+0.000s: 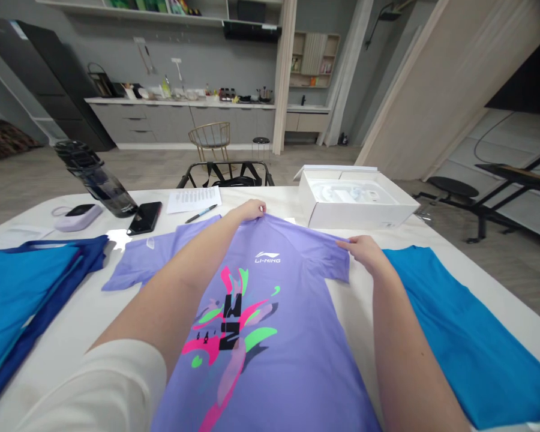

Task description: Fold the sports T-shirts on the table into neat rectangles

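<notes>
A purple T-shirt (292, 312) with a bright pink, green and black print lies spread on the white table, front side up. At its collar, my left hand (251, 210) pinches the fabric near the shoulder. My right hand (364, 249) grips the top edge of the sleeve on the right side, and the cloth between both hands looks stretched. The other sleeve lies flat beyond my left forearm. Part of the shirt's left side is hidden under that forearm, and its lower hem runs out of view.
Folded blue garments (27, 294) lie at the left, and a blue garment (468, 336) at the right. Toward the table's far side are a water bottle (101, 183), phone (144, 218), purple device (78, 217), pen (201, 213), printed paper (193, 200) and open white box (355, 207).
</notes>
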Tool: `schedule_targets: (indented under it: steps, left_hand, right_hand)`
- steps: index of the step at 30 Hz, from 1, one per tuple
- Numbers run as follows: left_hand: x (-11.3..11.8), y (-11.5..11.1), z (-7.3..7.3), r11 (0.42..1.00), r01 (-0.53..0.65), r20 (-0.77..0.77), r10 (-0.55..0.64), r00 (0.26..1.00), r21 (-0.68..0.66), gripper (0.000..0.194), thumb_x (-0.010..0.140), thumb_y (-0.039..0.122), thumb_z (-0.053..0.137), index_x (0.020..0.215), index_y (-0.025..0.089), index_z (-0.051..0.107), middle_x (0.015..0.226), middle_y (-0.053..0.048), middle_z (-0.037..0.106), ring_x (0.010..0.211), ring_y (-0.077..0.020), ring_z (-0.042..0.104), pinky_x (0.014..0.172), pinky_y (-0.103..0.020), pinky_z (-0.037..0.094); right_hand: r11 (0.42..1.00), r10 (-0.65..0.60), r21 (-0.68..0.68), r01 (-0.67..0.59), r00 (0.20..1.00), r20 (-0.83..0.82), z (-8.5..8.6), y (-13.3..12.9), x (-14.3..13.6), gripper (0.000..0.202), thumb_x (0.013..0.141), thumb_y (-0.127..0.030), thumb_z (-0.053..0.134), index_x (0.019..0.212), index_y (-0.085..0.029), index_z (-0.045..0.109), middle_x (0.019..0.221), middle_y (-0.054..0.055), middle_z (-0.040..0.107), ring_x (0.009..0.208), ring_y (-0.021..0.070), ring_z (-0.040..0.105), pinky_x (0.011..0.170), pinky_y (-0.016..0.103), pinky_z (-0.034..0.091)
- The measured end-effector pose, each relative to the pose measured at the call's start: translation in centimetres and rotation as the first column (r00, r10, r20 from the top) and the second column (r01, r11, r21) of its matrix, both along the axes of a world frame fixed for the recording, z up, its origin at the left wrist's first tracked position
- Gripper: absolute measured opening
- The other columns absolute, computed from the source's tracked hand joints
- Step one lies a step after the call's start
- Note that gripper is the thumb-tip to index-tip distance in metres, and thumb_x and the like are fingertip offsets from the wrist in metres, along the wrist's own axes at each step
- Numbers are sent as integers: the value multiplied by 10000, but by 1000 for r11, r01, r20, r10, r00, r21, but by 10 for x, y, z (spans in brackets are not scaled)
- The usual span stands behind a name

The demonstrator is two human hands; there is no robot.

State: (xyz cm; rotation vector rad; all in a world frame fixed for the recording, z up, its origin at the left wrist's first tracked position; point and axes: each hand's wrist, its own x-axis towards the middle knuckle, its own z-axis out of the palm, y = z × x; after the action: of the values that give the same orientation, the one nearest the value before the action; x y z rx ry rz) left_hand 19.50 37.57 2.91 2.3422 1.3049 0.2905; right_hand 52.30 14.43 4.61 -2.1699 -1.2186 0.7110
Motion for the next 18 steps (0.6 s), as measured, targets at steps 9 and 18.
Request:
schedule_targets:
  steps: [9, 18]
  left_hand:
    - [-36, -6, 29, 996, -14, 318, 43, 947, -92, 164, 725, 222, 693, 868, 143, 708, 796, -30, 719, 726, -144, 640, 712, -260, 512]
    - [-95, -44, 25, 945, -213, 515, 315, 798, -247, 398, 865, 289, 619, 1244, 169, 598, 1017, -80, 731, 800, -148, 680, 645, -228, 488]
  right_hand:
    - [826, 536, 190, -531, 635, -557, 104, -38, -126, 442, 696, -547, 843, 824, -185, 624, 558, -79, 430, 465, 64, 312, 453, 221, 176]
    - [697, 714, 320, -642, 581, -391, 35, 18, -285, 279, 922, -440, 618, 1053, -207, 696, 895, 28, 712, 587, 125, 582, 546, 255, 461]
